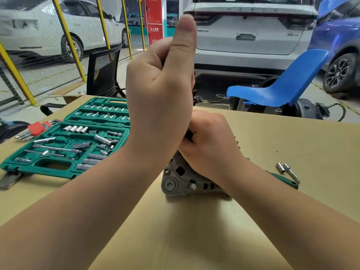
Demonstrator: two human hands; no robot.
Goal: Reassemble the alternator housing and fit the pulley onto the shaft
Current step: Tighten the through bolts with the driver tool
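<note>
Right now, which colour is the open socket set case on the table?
Green, seen in the head view: socket set case.

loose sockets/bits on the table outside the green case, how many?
2. A short silver socket and a longer silver extension bit lie side by side on the tan table, right of the grey alternator. Others may be hidden behind the hands.

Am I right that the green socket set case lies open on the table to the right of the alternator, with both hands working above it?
Not quite: in the head view the green socket set case lies open to the left of the alternator, not the right. The rest holds.
</note>
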